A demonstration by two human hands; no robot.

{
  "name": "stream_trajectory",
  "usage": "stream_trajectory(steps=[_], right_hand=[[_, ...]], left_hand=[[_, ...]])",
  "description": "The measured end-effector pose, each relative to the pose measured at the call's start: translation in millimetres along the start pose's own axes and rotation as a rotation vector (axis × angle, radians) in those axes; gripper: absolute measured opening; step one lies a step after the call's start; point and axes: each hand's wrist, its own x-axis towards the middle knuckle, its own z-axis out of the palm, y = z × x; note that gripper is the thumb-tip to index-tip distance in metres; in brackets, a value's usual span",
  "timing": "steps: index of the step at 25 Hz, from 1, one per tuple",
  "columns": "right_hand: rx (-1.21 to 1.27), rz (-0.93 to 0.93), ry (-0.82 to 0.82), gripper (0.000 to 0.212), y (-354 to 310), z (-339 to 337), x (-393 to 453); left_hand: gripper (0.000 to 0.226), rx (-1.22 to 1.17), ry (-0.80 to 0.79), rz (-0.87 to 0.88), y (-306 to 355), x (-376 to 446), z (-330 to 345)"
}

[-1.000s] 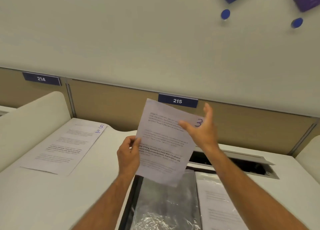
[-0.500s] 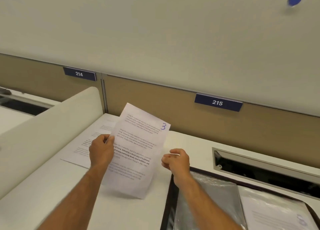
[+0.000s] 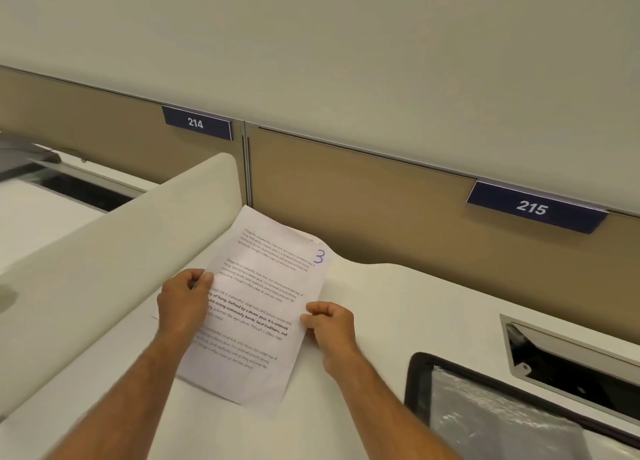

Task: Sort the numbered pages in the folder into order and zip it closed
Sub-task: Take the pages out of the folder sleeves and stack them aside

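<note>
A printed page marked with a blue "3" [image 3: 263,297] lies low over the white desk [image 3: 398,307], covering the pages laid there earlier; only slivers of those show at its top edge. My left hand [image 3: 183,304] pinches the page's left edge. My right hand [image 3: 329,324] grips its right edge with curled fingers. The open black-rimmed folder [image 3: 419,376] with clear plastic sleeves sits at the lower right, away from both hands.
A rounded cream side divider [image 3: 114,248] runs along the left of the desk. A tan back panel [image 3: 381,196] carries labels 214 and 215. An open cable tray slot [image 3: 571,366] lies behind the folder.
The page marked 3 has moved left and down onto the pages on the desk. My right hand, empty a moment ago, now grips its right edge. The view has swung left.
</note>
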Motion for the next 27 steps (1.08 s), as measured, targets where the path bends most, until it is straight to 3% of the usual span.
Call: stream_trajectory(steps=[12,27], right_hand=[[-0.191,-0.124,-0.059,0.024,6,54,24],[-0.442,-0.242,0.007,0.024,20,71,45]], left_hand=[[0.021,0.410,0.012,-0.002,-22,66,-7],[0.031,0.429,-0.006,0.003,-44,94,11]])
